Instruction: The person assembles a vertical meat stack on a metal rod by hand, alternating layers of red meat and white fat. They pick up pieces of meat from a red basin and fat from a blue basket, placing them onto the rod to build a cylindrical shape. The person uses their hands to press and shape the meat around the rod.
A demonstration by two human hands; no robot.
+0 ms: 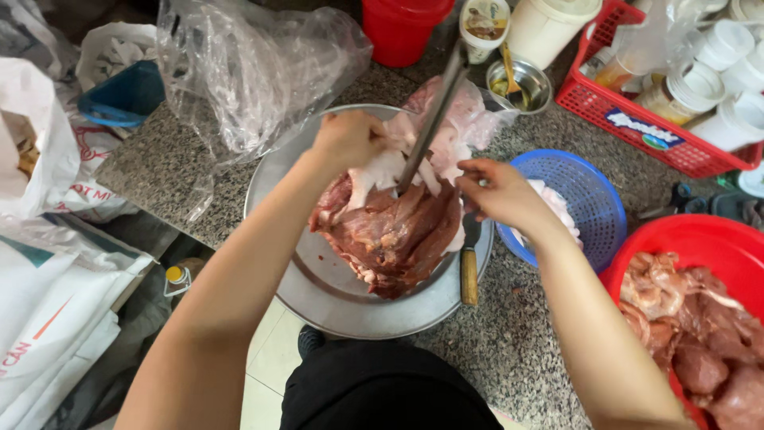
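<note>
A large slab of raw red meat (pixel 394 235) is seen lying in a wide steel tray (pixel 318 295) on the speckled stone worktop (pixel 509 334), close to the body. Its pale fatty skin (pixel 390 167) is pulled up at the far edge, where the left hand (pixel 350 139) is closed tight on it. A long knife blade (pixel 434 119) is pressed down into the meat, point first, its long axis running from the meat's middle up and away toward the far right. The blade appears to be held by that same left fist, though the actual hold is hidden. The right hand (pixel 497 191) is kept just beside the meat's right edge, fingers bent and pinched on a scrap of pale fat, so both hands sit on the far side of the slab with the blade between them.

Outward from there, a second knife with a wooden handle (pixel 469 275) is laid on the tray rim beneath the right wrist. A blue basket (pixel 593 199) is set just right of the tray, and a red basin (pixel 716 247) of cut meat lies further right. A crumpled clear plastic bag (pixel 255 68) is heaped behind the tray, crowding the left hand's side.
</note>
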